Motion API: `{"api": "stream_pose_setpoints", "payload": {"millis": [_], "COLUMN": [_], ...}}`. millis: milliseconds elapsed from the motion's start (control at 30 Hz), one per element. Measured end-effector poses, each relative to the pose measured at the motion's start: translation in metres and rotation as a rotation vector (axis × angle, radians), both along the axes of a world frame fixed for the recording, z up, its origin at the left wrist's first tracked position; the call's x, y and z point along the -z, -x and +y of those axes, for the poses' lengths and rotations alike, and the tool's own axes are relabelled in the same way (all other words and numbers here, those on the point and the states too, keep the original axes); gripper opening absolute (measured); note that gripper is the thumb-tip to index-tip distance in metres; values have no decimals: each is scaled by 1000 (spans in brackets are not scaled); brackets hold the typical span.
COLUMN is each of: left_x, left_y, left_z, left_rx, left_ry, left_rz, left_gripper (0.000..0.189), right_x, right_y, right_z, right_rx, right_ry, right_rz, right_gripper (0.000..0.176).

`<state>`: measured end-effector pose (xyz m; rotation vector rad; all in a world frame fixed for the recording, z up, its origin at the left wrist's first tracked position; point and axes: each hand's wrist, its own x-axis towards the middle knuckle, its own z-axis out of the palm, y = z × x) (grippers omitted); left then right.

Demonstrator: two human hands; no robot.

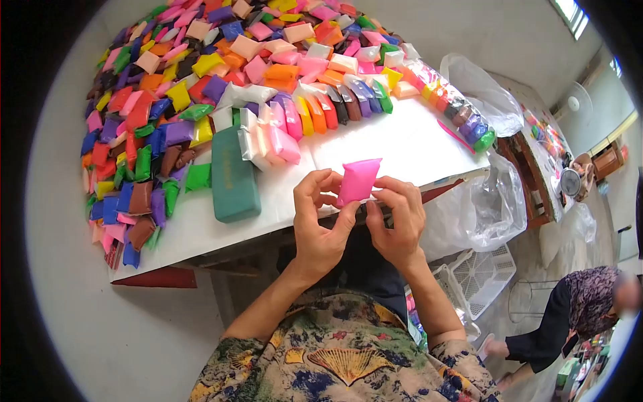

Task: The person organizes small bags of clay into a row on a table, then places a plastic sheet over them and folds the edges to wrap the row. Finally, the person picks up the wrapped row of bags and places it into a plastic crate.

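Between my two hands is a bright pink packet (359, 182), small, plump and wrapped in clear film, raised in front of the table edge. My left hand (320, 218) pinches its left side and lower corner with thumb and fingers. On the right side, my right hand (396, 218) has its fingertips against the packet's edge. Just beyond stands a row of similar packets (321, 110) in several colours, lined up on edge. A dark green block (234, 175) lies left of the row, next to pale and pink packets (274, 137).
A big heap of coloured packets (181, 94) covers the table's back and left. A clear bag filled with coloured packets (462, 114) lies at the right. Clear plastic bags (492, 201) hang beside the table, above a white crate (482, 278). Another person (583, 308) is at lower right.
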<state>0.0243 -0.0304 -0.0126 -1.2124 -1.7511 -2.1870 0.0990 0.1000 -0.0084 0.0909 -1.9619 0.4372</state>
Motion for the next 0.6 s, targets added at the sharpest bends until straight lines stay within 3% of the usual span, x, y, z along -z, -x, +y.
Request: {"api": "stream_pose_setpoints", "payload": {"millis": [67, 233, 367, 600], "left_x": [5, 13, 3, -9], "left_y": [2, 10, 12, 17], "left_z": [0, -1, -4, -29], "left_rx": [-66, -147, -197, -310], "left_ry": [25, 50, 150, 304], "left_rz": [109, 279, 256, 208], "left_gripper": [58, 56, 54, 37], "right_x": [-1, -21, -24, -36], "right_y": [0, 7, 23, 76], "right_z": [-5, -18, -16, -7], "right_rx": [-114, -148, -198, -262], "right_ry": [218, 449, 603, 416], "right_rz": [-34, -156, -341, -421], "right_gripper": [36, 44, 45, 45]}}
